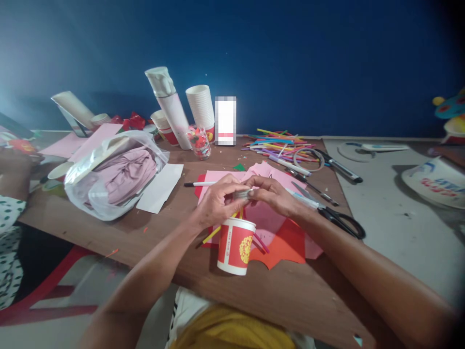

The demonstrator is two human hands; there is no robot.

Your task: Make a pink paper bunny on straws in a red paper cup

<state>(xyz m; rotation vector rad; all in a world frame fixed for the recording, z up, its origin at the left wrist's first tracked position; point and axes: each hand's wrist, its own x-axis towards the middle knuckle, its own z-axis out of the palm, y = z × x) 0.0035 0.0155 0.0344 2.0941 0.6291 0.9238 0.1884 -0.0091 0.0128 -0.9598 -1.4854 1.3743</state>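
Observation:
Both hands meet above a red and white paper cup (237, 249), their fingers closed round a small greyish roll (242, 194) that looks like tape. My left hand (220, 201) grips it from the left, and my right hand (272, 194) pinches its right side. The cup stands upright near the table's front edge. Yellow straws (212, 234) and a magenta straw (261, 243) show around it; how they are fixed cannot be made out. Under the hands lie pink paper (261, 220) and an orange-red cut sheet (286, 245).
Black-handled scissors (341, 220), a cutter (341, 167), a clear ring (308, 160) and many-coloured straws (279, 143) lie right. A plastic bag (109, 203), a tall bottle (174, 114) and stacked cups (200, 106) stand left and behind. Another person's sleeve (10, 218) is far left.

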